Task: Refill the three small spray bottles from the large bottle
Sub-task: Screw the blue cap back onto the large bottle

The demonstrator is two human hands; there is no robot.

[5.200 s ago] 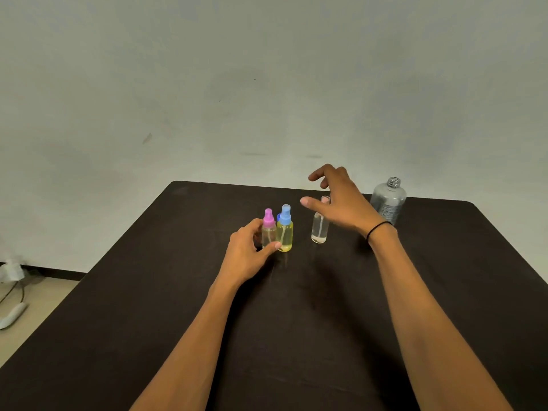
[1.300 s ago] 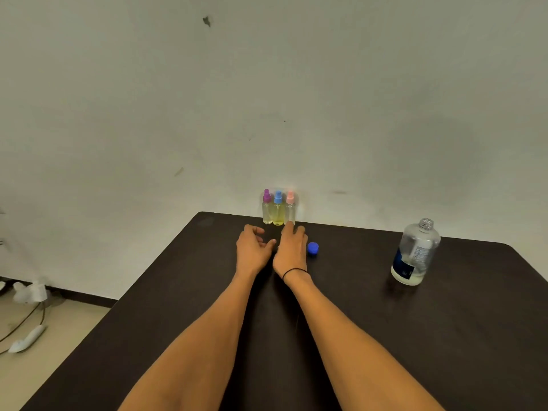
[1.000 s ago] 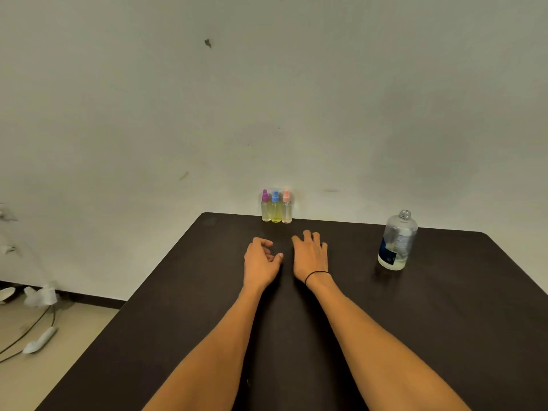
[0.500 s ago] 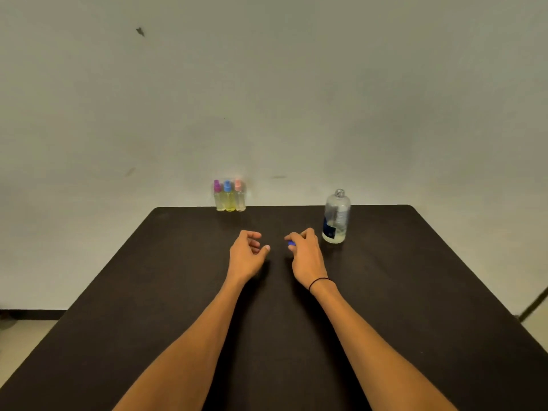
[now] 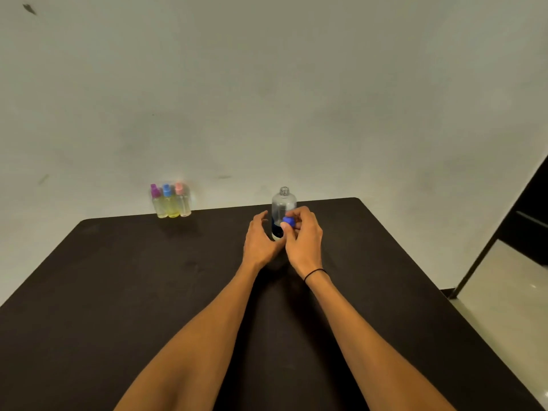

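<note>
Three small spray bottles stand in a row at the table's far edge: purple-capped (image 5: pixel 155 201), blue-capped (image 5: pixel 169 201), pink-capped (image 5: pixel 182 200), each holding yellowish liquid. The large clear bottle (image 5: pixel 283 203) stands uncapped near the far edge, with only a little liquid at its bottom. My right hand (image 5: pixel 304 237) pinches the blue cap (image 5: pixel 288 221) just in front of the bottle's body. My left hand (image 5: pixel 259 240) is open, fingers curved, beside the bottle's lower left and close to it; whether it touches the bottle I cannot tell.
The dark table (image 5: pixel 148 292) runs to a pale wall behind. Its right edge drops to a light floor (image 5: pixel 504 292), where a dark slanted frame (image 5: pixel 504 226) stands.
Both hands have moved forward and right to the large bottle. The right hand has lifted the blue cap off the table to the bottle's body. The view has swung right.
</note>
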